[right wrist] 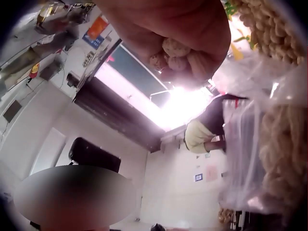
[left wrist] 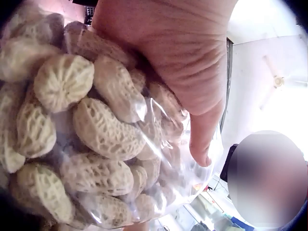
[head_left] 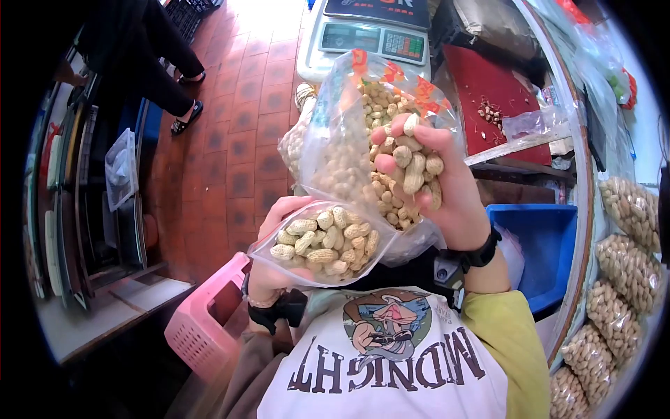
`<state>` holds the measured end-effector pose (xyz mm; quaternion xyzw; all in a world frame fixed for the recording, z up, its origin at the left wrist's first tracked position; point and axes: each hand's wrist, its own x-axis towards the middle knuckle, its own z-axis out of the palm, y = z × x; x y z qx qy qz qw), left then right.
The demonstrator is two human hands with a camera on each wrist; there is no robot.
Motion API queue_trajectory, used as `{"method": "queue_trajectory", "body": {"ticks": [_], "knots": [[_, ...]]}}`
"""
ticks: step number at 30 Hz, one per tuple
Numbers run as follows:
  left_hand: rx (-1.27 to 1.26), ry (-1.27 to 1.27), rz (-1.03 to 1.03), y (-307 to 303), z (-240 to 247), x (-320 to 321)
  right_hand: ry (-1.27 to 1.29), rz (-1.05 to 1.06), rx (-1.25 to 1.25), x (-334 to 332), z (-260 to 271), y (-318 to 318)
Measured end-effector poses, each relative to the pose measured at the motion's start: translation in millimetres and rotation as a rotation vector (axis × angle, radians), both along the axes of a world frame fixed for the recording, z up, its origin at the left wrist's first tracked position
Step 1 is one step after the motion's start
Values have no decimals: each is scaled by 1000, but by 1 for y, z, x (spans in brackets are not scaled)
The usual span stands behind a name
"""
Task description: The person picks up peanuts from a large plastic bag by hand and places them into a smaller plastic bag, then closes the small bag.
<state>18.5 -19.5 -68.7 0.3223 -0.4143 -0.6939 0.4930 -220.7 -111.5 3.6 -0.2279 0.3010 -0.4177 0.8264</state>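
In the head view my left hand (head_left: 279, 211) holds a small clear plastic bag (head_left: 259, 253) filled with unshelled peanuts (head_left: 321, 255). The left wrist view shows that hand (left wrist: 178, 53) against the bag, with peanuts (left wrist: 106, 130) close behind the film. My right hand (head_left: 455, 192) grips a handful of peanuts (head_left: 414, 172) in curled fingers, over the mouth of a large clear bag (head_left: 328, 133) with orange print. More loose peanuts (head_left: 380, 101) fill that large bag. The right wrist view shows a few peanuts (right wrist: 175, 48) in the right hand's palm.
A scale (head_left: 377, 43) stands beyond the large bag. A blue bin (head_left: 537, 293) is at the right, and several filled peanut bags (head_left: 628, 269) line the far right. To the left are a pink plastic stool (head_left: 202, 325) and another person's legs (head_left: 164, 56) on the tiled floor.
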Motion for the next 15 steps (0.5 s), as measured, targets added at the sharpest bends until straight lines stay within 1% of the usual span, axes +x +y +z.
{"method": "queue_trajectory", "body": {"ticks": [1,2,4,5,6,7,8,9,10,11,12,13,14,15], "knots": [[-107,-10,9,-2,2,-1,23,17,-51,4,10,5],[-101,-11,13,-1,0,-1,22,21,-45,9,15,9],[-75,-101,-5,0,-4,0,71,121,-267,20,23,16],[-72,-103,-3,-1,-10,-1,70,121,-283,26,27,21],[-38,-48,38,-4,-18,-2,67,124,-282,36,19,21],[-6,7,78,-6,-17,-5,191,-1,-700,48,6,20],[-6,5,81,-3,-12,-6,313,-135,-1116,57,-2,20],[-19,4,115,-2,4,-10,311,-134,-1116,62,-1,22],[-33,3,150,-1,13,-11,390,-152,-1175,66,1,27],[-34,3,154,-1,7,-6,469,-169,-1234,68,3,30],[-123,-100,100,-4,0,0,466,-165,-1236,68,3,33],[-211,-202,45,-4,-6,5,514,-111,-1263,66,3,35],[-209,-202,51,-1,-11,7,563,-56,-1289,64,3,36],[-167,-161,52,0,-11,7,545,-5,-1324,61,1,34]]}}
